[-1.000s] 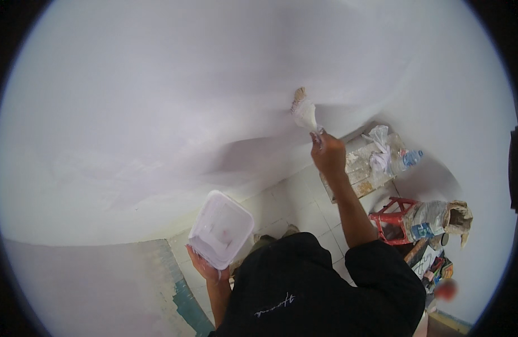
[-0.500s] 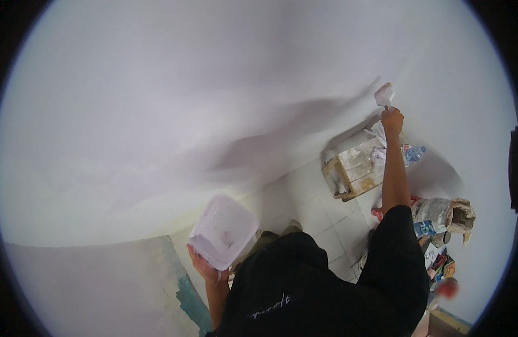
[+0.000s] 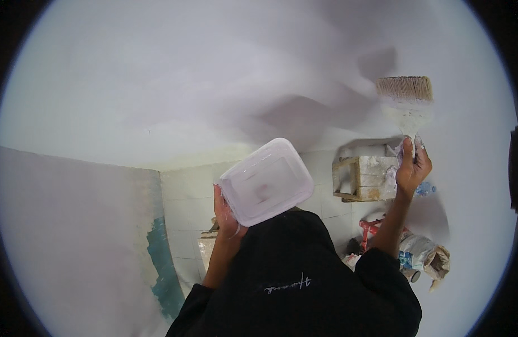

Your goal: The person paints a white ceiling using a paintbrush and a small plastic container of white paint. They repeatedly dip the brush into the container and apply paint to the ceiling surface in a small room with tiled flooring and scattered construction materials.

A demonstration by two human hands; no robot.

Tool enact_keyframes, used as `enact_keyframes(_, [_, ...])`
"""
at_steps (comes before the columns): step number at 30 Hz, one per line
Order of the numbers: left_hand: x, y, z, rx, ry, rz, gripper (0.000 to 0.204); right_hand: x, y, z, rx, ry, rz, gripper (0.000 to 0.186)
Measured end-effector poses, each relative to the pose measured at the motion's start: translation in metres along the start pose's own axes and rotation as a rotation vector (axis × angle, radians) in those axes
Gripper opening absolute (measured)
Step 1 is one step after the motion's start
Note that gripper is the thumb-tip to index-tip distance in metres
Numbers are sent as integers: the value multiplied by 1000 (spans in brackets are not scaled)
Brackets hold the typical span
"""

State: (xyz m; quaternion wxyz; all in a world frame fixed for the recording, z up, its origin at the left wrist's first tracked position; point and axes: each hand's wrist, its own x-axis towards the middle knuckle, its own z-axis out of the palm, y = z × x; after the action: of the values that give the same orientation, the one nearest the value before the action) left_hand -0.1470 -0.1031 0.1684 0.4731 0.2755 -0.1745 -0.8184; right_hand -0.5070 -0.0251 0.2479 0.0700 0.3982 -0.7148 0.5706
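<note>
The brush (image 3: 406, 106) is located to the right of the tub (image 3: 301, 163) and farther from my body than it, well apart from it. My right hand (image 3: 413, 168) is closed around the brush handle. The brush's long axis runs nearly straight away from me: handle at the near end, bristles (image 3: 407, 88) at the far end, directed away from the tub. The brush's shadow (image 3: 378, 63) falls on the wall (image 3: 158, 67) clear of the bristles, so I judge that they are not in contact with it.

My left hand (image 3: 226, 216) is clamped on the left side of the tub; the hands are apart. The tub is white, its open mouth is turned up toward me, and its long axis slants from near left to far right. Pale paint coats its interior; the depth cannot be determined.

Surroundings, relative to the tub:
- Right: a wooden crate (image 3: 377, 168), with a plastic bottle (image 3: 424, 189) beyond it.
- Right and nearer me: a red stool (image 3: 371, 227), partly hidden by my forearm, and a crumpled paper sack (image 3: 437, 262).
- Left and nearer me: a teal patch (image 3: 164, 269).
</note>
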Motion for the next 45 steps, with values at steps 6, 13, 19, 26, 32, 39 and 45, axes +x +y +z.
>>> enact_keyframes(6, [-1, 3, 14, -77, 12, -37, 54, 12, -70, -7, -149, -337, -386, 15])
enact_keyframes(13, [-2, 12, 19, -71, -26, -67, 58, 15, -157, 35, -190, -994, -584, 34])
enact_keyframes(19, [0, 14, 25, -68, 1, -117, 61, 15, -211, 65, -568, -1352, -654, 28])
enact_keyframes(26, [0, 15, 21, -30, -128, -79, 66, 17, -240, 108, -689, -1474, -987, 18])
enact_keyframes(32, [-1, 15, 21, -85, -46, -149, 67, 12, -272, 132, -749, -1672, -977, 14])
enact_keyframes(39, [0, 16, 19, -67, -53, -195, 69, 7, -279, 141, -638, -1669, -1113, 17])
enact_keyframes(45, [-1, 16, 20, -82, -56, -178, 66, 1, -282, 143, -683, -1728, -1038, 18])
